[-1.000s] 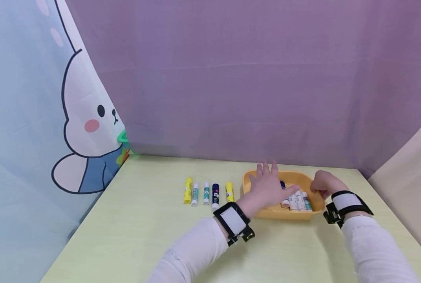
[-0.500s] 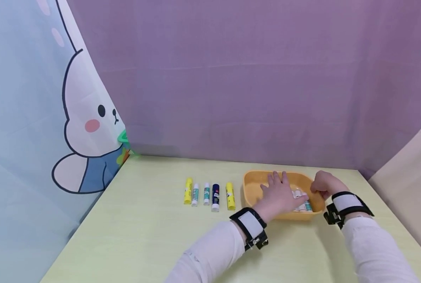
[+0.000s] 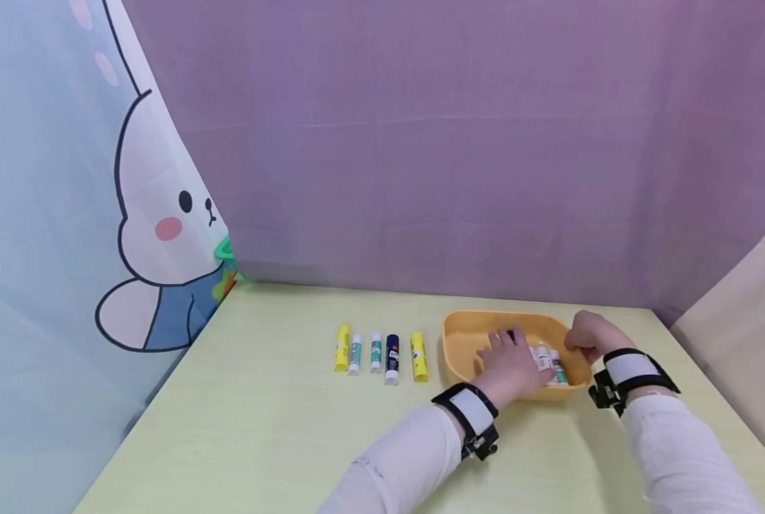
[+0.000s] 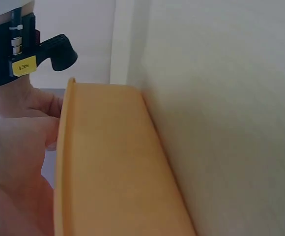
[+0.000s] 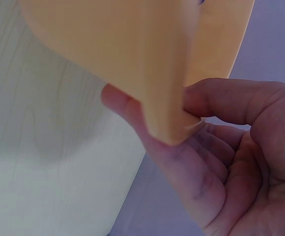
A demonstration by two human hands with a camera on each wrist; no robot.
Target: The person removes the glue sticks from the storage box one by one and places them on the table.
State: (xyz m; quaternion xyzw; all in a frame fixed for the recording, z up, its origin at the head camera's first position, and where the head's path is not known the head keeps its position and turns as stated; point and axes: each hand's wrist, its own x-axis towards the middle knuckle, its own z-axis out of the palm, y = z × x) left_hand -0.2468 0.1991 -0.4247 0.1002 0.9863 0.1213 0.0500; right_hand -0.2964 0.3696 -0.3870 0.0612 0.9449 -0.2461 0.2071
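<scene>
An orange plastic basket stands at the back right of the table. In it lie several glue sticks: white ones, a white-and-teal one at the right, and a navy cap that shows past my left fingers. My left hand reaches down over the basket's front rim, fingers spread above the sticks; whether they touch one is hidden. At the right end, my right hand pinches the basket's rim; the right wrist view shows thumb inside and fingers under the outer wall.
Left of the basket, several glue sticks lie in a row: a yellow one, two small white-and-teal ones, a navy one and another yellow one. A purple curtain hangs behind the table.
My left hand has moved right across the basket and lowered toward the glue sticks, uncovering the basket's left part. The right hand keeps its grip on the rim.
</scene>
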